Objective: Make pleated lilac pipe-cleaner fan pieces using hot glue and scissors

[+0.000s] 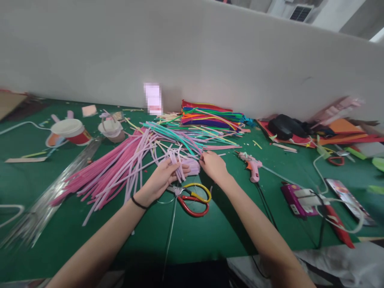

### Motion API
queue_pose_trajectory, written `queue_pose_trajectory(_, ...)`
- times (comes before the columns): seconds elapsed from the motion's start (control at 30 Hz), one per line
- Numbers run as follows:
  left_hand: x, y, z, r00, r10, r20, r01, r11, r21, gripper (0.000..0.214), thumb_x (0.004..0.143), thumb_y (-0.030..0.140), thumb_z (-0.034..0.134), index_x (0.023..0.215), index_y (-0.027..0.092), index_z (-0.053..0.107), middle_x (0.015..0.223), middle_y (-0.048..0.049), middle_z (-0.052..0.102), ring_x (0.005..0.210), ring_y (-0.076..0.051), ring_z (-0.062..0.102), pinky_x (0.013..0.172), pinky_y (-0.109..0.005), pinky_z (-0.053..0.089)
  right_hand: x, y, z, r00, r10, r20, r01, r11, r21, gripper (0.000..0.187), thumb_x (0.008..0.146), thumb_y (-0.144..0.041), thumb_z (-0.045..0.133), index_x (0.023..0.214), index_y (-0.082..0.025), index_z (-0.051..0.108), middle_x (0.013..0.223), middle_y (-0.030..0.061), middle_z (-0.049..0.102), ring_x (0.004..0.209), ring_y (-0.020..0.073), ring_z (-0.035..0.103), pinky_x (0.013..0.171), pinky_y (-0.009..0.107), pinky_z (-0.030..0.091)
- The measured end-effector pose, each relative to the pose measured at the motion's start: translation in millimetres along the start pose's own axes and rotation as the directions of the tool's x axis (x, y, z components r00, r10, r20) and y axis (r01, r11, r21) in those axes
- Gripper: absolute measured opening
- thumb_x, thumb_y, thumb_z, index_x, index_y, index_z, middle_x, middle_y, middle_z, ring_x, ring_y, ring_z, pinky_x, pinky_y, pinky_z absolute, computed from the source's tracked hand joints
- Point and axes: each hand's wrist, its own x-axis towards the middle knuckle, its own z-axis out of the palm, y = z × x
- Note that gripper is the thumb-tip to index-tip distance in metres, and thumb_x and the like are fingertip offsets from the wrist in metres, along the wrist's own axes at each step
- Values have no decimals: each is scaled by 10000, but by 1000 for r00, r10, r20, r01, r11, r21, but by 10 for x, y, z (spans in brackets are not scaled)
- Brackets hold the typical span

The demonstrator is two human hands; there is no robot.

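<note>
My left hand (166, 176) is closed round several bent lilac pipe cleaners (179, 171), whose looped ends stick up between the fingers. To its right, my right hand (214, 165) is closed, fingertips pinched together beside the ends of lilac and teal pipe cleaners (177, 138); what is in the pinch is too small to make out. A bundle of short lilac pieces (193, 167) lies between the hands. Just below them rest scissors (195, 200) with one yellow and one red handle. A thin wire stem (170, 236) runs down from there towards the table's front edge.
Pink pipe cleaners (102, 170) spread at left beside clear-wrapped wires (64, 180), a paper cup (72, 131) and a lidded cup (111, 130). Multicoloured pipe cleaners (210, 118) lie at the back. Right are a pink glue gun (253, 166), a purple power strip (295, 200) and a phone (349, 200).
</note>
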Motion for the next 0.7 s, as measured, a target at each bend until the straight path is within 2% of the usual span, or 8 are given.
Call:
queue_pose_trajectory(0.1, -8, 21, 3, 1000, -19, 3, 19, 996, -85, 119, 941, 177, 534, 1023, 118, 596, 1038, -184, 742, 913, -246, 744, 782, -351, 617, -1, 32, -104, 997, -5, -79, 19, 982, 188, 99, 884, -208, 582, 834, -172, 661, 924, 85, 708, 915, 219, 645, 804, 307, 457)
queue_pose_trajectory(0.17, -8, 25, 3, 1000, -26, 10, 27, 991, -134, 157, 951, 207, 512, 1025, 107, 609, 1046, -196, 738, 929, -254, 740, 796, -358, 613, -22, 45, -214, 991, 5, -134, 56, 891, 450, 116, 875, -262, 611, 796, -181, 636, 843, 43, 709, 818, 181, 650, 776, 292, 470)
queue_pose_trajectory(0.23, -8, 23, 10, 999, -31, 28, 35, 987, -156, 189, 947, 218, 511, 1032, 96, 627, 1042, -197, 738, 937, -256, 737, 821, -363, 607, -45, 29, -315, 994, 33, -103, 53, 680, 732, 161, 878, -332, 613, 812, -185, 615, 789, 17, 698, 722, 150, 650, 682, 263, 490)
queue_pose_trajectory(0.3, -15, 19, 26, 998, -32, 62, 41, 987, -157, 210, 940, 226, 520, 1044, 93, 645, 1034, -187, 740, 937, -252, 735, 839, -367, 602, -63, -20, -376, 1000, 19, 14, -21, 447, 894, 195, 870, -377, 622, 832, -186, 598, 744, 5, 688, 655, 135, 657, 573, 229, 489)
queue_pose_trajectory(0.37, -28, 13, 46, 994, -21, 110, 37, 987, -153, 215, 936, 230, 532, 1054, 102, 657, 1029, -165, 742, 931, -241, 733, 860, -372, 595, -74, -87, -384, 991, -27, 129, -112, 336, 935, 206, 861, -386, 640, 840, -190, 581, 685, -4, 681, 593, 132, 664, 487, 203, 475)
queue_pose_trajectory(0.53, -41, -14, 50, 981, 32, 193, -12, 994, -104, 166, 902, 284, 616, 930, 131, 676, 900, -90, 732, 821, -189, 721, 795, -312, 598, -99, -246, -300, 965, -126, 230, -178, 332, 926, 157, 924, -321, 582, 855, -198, 511, 599, -21, 676, 475, 115, 648, 370, 156, 436)
queue_pose_trajectory(0.6, -25, -30, 32, 981, 54, 189, -38, 995, -88, 147, 873, 281, 658, 899, 136, 671, 828, -58, 709, 750, -155, 699, 726, -258, 592, -119, -292, -281, 954, -145, 261, -208, 303, 930, 141, 961, -305, 519, 874, -206, 469, 611, -24, 684, 474, 113, 659, 363, 144, 436)
queue_pose_trajectory(0.7, -4, -39, 12, 985, 74, 159, -60, 994, -87, 160, 832, 235, 701, 959, 142, 668, 791, -38, 699, 696, -129, 675, 674, -215, 574, -158, -347, -265, 945, -141, 294, -254, 246, 935, 114, 979, -303, 482, 923, -218, 430, 576, -49, 668, 459, 109, 652, 397, 152, 474)
